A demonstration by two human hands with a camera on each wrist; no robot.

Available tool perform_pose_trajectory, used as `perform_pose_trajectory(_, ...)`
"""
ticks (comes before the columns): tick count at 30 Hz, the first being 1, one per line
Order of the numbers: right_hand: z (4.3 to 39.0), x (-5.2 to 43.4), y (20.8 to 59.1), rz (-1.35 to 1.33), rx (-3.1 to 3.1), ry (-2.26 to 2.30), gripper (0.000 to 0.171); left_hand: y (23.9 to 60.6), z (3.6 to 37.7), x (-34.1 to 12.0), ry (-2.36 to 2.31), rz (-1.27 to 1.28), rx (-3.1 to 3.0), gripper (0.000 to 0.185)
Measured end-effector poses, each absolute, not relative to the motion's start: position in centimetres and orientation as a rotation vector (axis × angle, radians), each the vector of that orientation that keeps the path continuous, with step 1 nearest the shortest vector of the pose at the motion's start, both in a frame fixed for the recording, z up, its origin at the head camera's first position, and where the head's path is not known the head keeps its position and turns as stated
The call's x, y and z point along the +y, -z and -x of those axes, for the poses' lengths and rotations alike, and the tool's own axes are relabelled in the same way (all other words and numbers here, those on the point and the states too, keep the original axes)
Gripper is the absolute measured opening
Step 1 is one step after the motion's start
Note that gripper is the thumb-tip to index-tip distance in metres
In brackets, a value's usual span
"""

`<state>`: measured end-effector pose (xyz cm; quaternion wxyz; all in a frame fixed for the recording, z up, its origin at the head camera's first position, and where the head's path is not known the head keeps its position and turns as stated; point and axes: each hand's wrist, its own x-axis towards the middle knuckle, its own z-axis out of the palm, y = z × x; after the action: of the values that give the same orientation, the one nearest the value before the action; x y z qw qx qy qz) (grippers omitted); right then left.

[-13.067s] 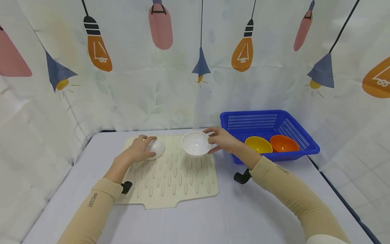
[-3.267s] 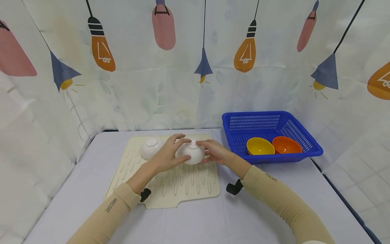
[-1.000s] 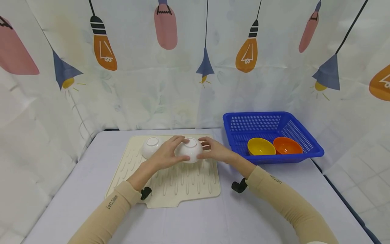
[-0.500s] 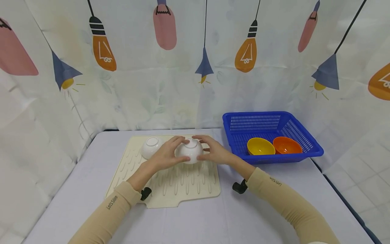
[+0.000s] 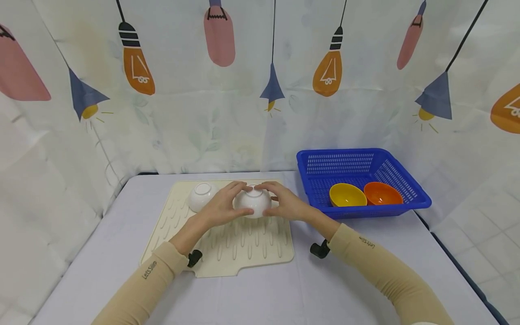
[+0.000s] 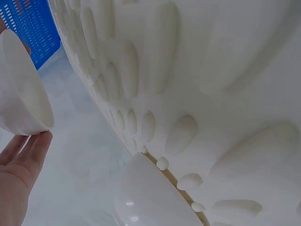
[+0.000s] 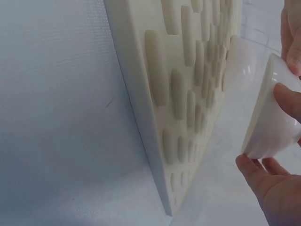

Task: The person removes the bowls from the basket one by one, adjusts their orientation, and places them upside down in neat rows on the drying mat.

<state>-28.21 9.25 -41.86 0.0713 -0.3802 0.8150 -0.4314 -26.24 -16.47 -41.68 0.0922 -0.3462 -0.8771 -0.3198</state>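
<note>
Both hands hold a white bowl turned upside down, its foot ring facing up. My left hand grips its left side, thumb low and fingertips by the foot ring. On the other side my right hand grips it, fingers over the top and thumb near the rim. In the right wrist view the bowl hangs over the cream ridged drying mat, with a gap between them. A second white bowl rests upside down on the mat's back left part, partly covered by my left hand.
A blue plastic basket stands at the right back of the table, holding a yellow bowl and an orange bowl. A printed curtain hangs behind the white tablecloth.
Earlier the right hand held this bowl upright while the left touched the other bowl; since then the bowl was turned over into both hands. Lately the right fingers shifted onto its top.
</note>
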Motion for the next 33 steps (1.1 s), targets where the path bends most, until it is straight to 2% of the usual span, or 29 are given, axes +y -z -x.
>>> perform_pose_trajectory(12, 28.7, 8.6, 41.6, 1.215, 2.508, 1.244, 0.069, 41.6, 26.6, -16.8, 1.019, 0.958, -2.636, 0.059)
perform_pose_trajectory(33, 30.3, 7.1, 42.4, 1.122, 2.635, 1.168, 0.071, 41.8, 28.7, -17.1, 0.984, 0.926, -2.679, 0.053)
